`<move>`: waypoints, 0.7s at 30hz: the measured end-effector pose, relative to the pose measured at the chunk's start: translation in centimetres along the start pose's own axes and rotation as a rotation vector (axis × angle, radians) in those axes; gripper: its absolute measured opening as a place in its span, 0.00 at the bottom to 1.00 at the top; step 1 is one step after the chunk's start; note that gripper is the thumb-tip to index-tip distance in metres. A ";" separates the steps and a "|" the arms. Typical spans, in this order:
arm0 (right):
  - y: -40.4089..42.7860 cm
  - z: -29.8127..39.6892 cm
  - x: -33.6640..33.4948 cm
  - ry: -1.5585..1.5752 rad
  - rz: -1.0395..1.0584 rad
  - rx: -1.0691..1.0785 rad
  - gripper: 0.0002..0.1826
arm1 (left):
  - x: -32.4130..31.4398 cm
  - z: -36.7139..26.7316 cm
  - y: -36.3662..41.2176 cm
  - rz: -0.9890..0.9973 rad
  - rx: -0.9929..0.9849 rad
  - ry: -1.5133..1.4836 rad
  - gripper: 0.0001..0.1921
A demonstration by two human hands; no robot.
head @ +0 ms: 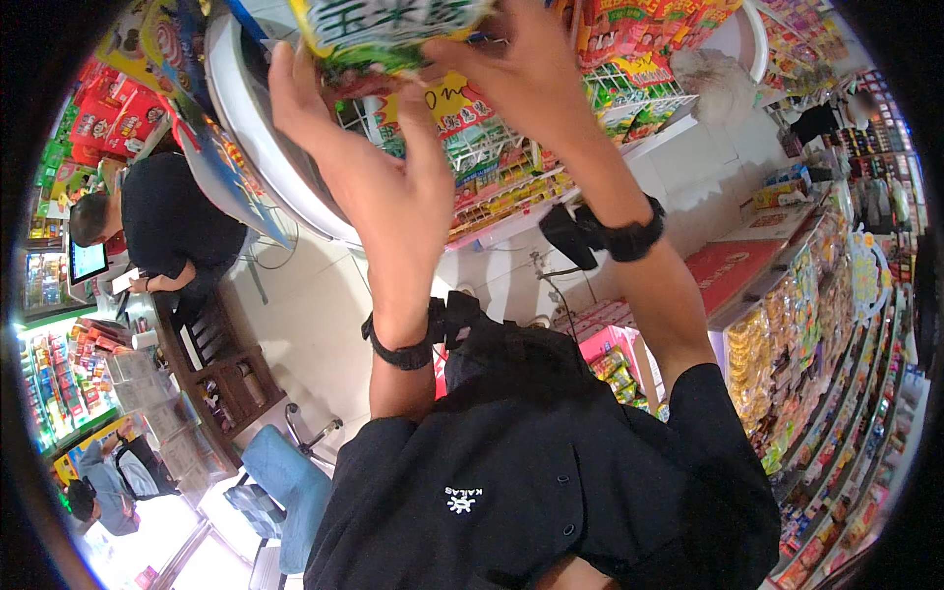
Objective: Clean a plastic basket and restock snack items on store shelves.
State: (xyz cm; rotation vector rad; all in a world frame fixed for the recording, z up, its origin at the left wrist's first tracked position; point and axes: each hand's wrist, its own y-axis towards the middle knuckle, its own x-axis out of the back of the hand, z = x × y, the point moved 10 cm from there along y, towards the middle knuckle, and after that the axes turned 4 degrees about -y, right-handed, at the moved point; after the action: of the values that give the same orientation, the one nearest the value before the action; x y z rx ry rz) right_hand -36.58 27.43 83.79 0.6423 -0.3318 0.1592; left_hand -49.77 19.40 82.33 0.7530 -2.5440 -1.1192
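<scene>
A green and yellow snack package with large printed characters is at the top of the view, cut off by the upper edge and slightly blurred. My left hand grips it from the lower left, thumb and fingers spread around its near end. On its right side, my right hand holds it with the fingers against the lower edge. Directly below the package, a white wire rack carries rows of packaged snacks. A yellow price card with handwriting is partly hidden behind my hands. Black straps circle both wrists.
A white curved rim stands left of the rack. One person in black bends at a counter with a screen; another person is farther down. A blue chair, a red carton and shelves of bagged snacks surround me.
</scene>
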 end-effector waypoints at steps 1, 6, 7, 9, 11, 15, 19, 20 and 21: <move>-0.7 0.1 1.1 0.259 -0.008 -0.049 0.24 | 0.1 -1.5 0.0 -0.020 -0.022 -0.089 0.35; -8.3 -0.4 11.3 0.225 -0.153 -0.019 0.22 | -4.7 -7.4 -2.2 0.248 -0.181 0.161 0.36; -10.8 -1.2 13.2 0.331 -0.194 -0.057 0.23 | -6.5 -8.1 -3.3 0.306 -0.230 0.145 0.35; -16.1 -3.8 16.5 0.396 -0.320 -0.249 0.25 | -11.2 -7.0 -7.7 0.480 -0.004 -0.250 0.35; -23.5 -8.3 19.9 0.311 -0.387 -0.538 0.32 | -16.8 -6.3 -14.4 0.736 0.302 -0.585 0.34; -37.4 -13.4 24.0 -0.021 -0.357 -0.803 0.29 | -24.4 -5.3 -30.4 1.304 0.701 -0.425 0.36; -61.8 -21.3 27.1 -0.346 -0.456 -1.128 0.32 | -26.1 -6.4 -47.0 1.972 0.492 -0.285 0.28; -67.7 -21.9 27.3 -0.547 -0.368 -1.284 0.35 | -25.9 -7.5 -49.5 2.087 0.424 -0.263 0.27; -72.2 -21.4 27.6 -0.539 -0.435 -1.338 0.35 | -25.6 -7.8 -51.8 2.194 0.346 -0.235 0.25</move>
State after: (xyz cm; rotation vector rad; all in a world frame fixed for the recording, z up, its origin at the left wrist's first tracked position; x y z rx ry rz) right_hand 12.46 -15.42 36.99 -0.6042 -0.7000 -0.6385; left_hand -6.82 -0.58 48.31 -1.8186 -1.8214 0.1173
